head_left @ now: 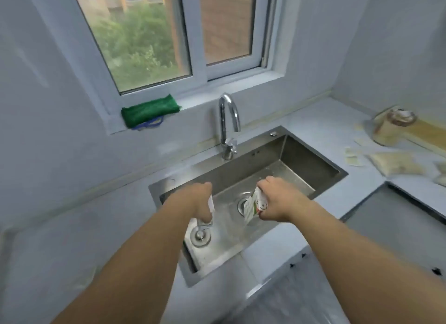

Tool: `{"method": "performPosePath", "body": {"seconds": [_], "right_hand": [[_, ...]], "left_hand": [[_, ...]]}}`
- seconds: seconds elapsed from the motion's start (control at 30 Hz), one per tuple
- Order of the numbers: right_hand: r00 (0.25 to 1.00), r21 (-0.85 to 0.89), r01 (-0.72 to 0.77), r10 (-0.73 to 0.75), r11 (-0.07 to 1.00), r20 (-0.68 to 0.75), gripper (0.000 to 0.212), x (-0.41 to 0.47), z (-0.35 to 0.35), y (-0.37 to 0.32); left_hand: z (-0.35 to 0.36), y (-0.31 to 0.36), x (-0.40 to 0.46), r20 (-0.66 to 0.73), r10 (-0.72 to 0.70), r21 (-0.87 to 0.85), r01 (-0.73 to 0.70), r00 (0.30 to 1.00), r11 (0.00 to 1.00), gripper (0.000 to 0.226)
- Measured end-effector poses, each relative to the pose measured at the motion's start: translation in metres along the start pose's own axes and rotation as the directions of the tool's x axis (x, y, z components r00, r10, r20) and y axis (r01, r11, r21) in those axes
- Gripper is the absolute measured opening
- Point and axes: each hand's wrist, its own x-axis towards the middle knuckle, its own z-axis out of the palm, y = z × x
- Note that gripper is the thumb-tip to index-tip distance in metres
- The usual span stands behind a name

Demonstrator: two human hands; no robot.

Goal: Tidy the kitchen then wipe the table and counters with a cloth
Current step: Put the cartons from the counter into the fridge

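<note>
Right grip (272,200) closed round tilted white-and-green carton (253,206) over sink (241,169), left grip (200,200) holding white carton (211,203).

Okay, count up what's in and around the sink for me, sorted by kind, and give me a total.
Cartons, held over the sink: 2, a white carton in the left hand, a green-printed carton in the right hand
Green scrubbing cloths: 1, on the windowsill
Faucets: 1
Jars: 1, on the counter
Flat packets: 1
Total: 6
</note>
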Motion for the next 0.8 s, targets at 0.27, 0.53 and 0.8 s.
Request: {"method": "performPosePath", "body": {"seconds": [0.27, 0.53, 0.8], "right_hand": [[0.914, 0.161, -0.396, 0.405, 0.904, -0.026, 0.053, -0.193, 0.026, 0.181], [0.703, 0.243, -0.686, 0.711, 0.686, -0.023, 0.050, -0.377, 0.051, 0.300], [0.434, 0.350, -0.851, 0.899, 0.391, 0.053, 0.060, -0.522, 0.077, 0.386]], "left_hand": [[0.017, 0.252, 0.016, 0.071, 0.322, 0.128, -0.329, 0.944, 0.936, 0.066], [0.054, 0.481, 0.008, 0.167, 0.632, 0.248, -0.653, 0.756, 0.715, 0.070], [0.103, 0.685, -0.001, 0.343, 0.769, 0.313, -0.838, 0.539, 0.448, 0.068]]}}
